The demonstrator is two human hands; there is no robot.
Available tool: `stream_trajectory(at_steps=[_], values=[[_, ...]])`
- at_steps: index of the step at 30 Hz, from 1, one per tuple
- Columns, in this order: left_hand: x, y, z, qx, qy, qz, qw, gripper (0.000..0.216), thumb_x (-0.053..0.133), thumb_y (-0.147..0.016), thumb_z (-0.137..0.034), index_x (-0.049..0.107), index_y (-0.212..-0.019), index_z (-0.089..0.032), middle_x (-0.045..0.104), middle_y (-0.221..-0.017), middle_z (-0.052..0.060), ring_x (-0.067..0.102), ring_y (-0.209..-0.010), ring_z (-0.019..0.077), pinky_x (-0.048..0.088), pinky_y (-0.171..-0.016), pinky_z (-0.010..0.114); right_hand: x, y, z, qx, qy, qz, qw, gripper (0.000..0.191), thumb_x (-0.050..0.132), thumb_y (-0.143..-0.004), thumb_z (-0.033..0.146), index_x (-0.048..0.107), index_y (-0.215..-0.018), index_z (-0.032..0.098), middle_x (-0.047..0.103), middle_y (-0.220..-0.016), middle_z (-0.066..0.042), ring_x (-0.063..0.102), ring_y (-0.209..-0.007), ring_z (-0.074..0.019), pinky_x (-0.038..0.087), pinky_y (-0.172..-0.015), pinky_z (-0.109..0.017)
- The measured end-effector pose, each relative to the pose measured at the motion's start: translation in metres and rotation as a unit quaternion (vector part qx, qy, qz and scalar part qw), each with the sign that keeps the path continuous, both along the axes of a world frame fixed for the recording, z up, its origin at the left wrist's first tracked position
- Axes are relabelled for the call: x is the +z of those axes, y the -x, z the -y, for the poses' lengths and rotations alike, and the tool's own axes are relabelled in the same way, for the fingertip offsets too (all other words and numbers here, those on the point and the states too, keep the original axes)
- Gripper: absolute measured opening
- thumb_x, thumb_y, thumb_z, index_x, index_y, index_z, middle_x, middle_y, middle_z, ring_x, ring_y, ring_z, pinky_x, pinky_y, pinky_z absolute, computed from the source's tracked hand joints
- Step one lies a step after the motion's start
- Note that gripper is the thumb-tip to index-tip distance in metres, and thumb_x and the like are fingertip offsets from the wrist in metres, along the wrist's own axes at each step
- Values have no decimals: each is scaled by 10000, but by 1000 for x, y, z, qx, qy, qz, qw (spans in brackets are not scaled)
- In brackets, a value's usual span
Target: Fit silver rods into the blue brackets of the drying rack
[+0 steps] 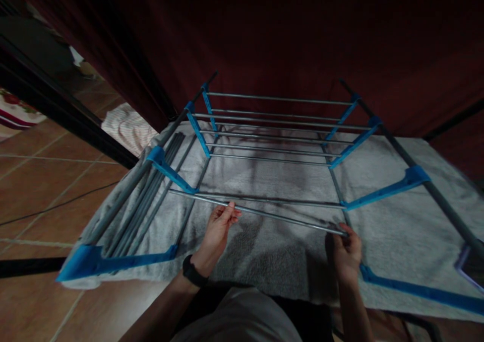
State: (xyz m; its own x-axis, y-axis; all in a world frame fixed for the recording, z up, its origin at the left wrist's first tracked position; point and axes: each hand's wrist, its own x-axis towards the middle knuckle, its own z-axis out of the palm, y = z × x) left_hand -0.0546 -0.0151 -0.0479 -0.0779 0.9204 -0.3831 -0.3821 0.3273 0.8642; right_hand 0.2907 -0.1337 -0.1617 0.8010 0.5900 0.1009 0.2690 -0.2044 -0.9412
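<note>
My left hand, with a dark watch on its wrist, grips a thin grey metal rod near its middle. At the rod's right end, my right hand is closed around it. The rod slants across a rack frame made of grey tubes and blue plastic brackets. Several crossbars join the brackets at the far end. One more crossbar runs just beyond the held rod, between a left bracket and a right bracket. The held rod's left end lies near the left bracket; whether it touches cannot be told.
A bundle of loose grey rods lies inside the left side. Everything rests on a light grey towel. Dark red curtain hangs behind. Black poles and tiled floor are at left. A purple-edged object sits at right.
</note>
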Motion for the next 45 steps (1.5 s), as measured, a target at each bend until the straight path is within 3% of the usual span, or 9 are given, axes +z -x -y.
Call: stream_trajectory(at_steps=[5, 8, 11, 18, 24, 30, 45], values=[[-8, 3, 0, 9, 7, 0, 1000, 372, 909, -703, -458, 657, -710, -185, 712, -699, 18, 684, -715, 151, 505, -685, 269, 5, 15, -6, -34, -113, -209, 971, 405, 792, -741, 382, 686, -1110, 254, 696, -1070, -15, 664, -964, -195, 541, -942, -373], [-15, 3, 2, 11, 11, -3, 1000, 336, 896, -725, -426, 658, -709, -190, 721, -711, 23, 691, -710, 156, 508, -686, 274, 10, 17, -9, -49, -173, -258, 949, 371, 812, -710, 339, 675, -1042, 247, 721, -1082, -17, 695, -999, -192, 568, -931, -362], [-24, 3, 4, 15, 18, -8, 1000, 327, 889, -734, -423, 656, -701, -198, 725, -714, 25, 692, -699, 158, 515, -691, 278, 9, 14, -10, -63, -181, -283, 940, 427, 845, -674, 342, 654, -1046, 254, 737, -993, -5, 717, -952, -197, 593, -896, -391], [-42, 23, 10, 30, 21, 23, 999, 270, 875, -751, -431, 683, -735, -241, 739, -763, 11, 718, -774, 177, 551, -739, 294, -1, 8, -9, -62, -181, -268, 944, 461, 878, -672, 395, 652, -1047, 252, 722, -934, 10, 707, -858, -176, 601, -793, -352], [-48, 45, 11, 68, 55, 68, 994, 254, 866, -754, -382, 681, -818, -220, 741, -807, 7, 729, -787, 183, 583, -803, 327, -5, 7, -10, -64, -182, -239, 952, 428, 859, -705, 430, 640, -1031, 260, 700, -931, 22, 699, -836, -167, 604, -746, -331], [-51, 43, 14, 33, 35, 56, 997, 309, 864, -761, -454, 650, -793, -233, 747, -847, 19, 740, -859, 193, 580, -903, 350, -7, 6, -10, -68, -177, -240, 952, 428, 862, -704, 433, 639, -1026, 259, 698, -917, 33, 691, -808, -146, 598, -719, -287], [-68, 46, 13, 18, -6, 98, 995, 417, 908, -709, -463, 587, -833, -228, 731, -819, -3, 739, -852, 177, 551, -916, 354, -13, 4, -11, -65, -188, -249, 948, 427, 873, -694, 395, 642, -1025, 254, 683, -942, 23, 687, -889, -141, 598, -772, -270]])
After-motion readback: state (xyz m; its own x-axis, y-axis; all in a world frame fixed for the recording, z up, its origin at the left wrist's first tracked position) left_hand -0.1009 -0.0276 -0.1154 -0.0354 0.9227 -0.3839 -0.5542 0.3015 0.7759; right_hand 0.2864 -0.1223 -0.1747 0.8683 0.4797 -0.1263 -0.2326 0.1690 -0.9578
